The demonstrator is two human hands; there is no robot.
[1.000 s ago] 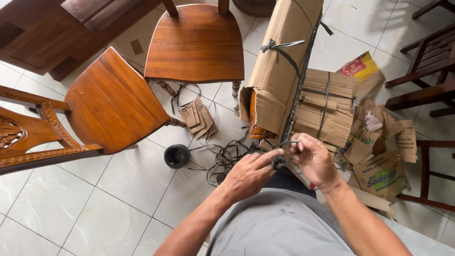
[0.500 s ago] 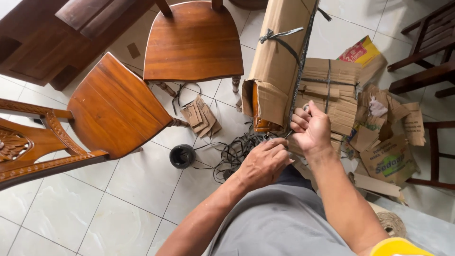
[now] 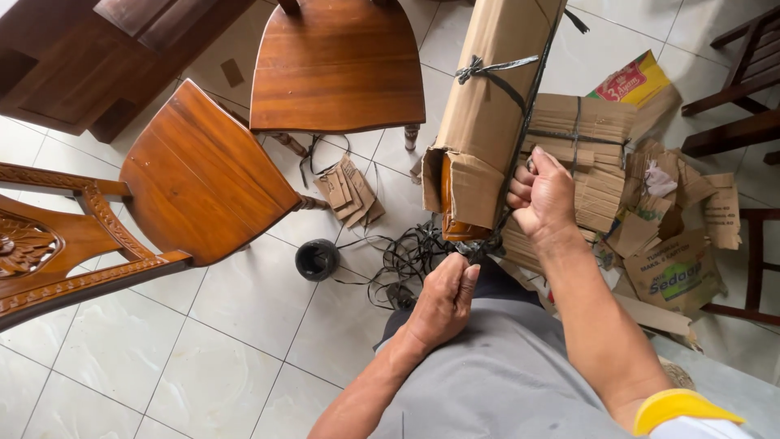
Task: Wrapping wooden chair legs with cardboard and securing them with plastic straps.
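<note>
1. Your left hand (image 3: 443, 297) is nearest you, low at centre over your grey-clad lap. Fingers curled shut, thumb laid along the top, pinching the lower end of the black strap (image 3: 520, 122) where it bunches into a knot just below the package corner.
2. Your right hand (image 3: 543, 195) sits just beyond and to the right, fist closed around the same strap, knuckles up, pressed against the cardboard-wrapped package (image 3: 487, 106).
3. Key relation: the strap runs between your two hands, up and away from you along the package's right edge. Long axis of strap and package both point away from you, tilted slightly right. The right hand is the nearer one to the package body; the left holds the tail end.
4. Package open end faces you, flaps loose, brown wood showing inside. A second strap is knotted across its upper part.
5. Loose black strap tangle (image 3: 406, 260) on the floor tiles just left of your left hand; black strap roll (image 3: 317, 258) beside it.
6. Right of the package: bundle of cardboard strips (image 3: 593, 154), tied, touching your right hand's far side. Scrap cardboard pieces (image 3: 674, 236) beyond.
7. Farther left: small cardboard scraps (image 3: 349, 191), two wooden chairs (image 3: 203, 175), seats bare.
</note>
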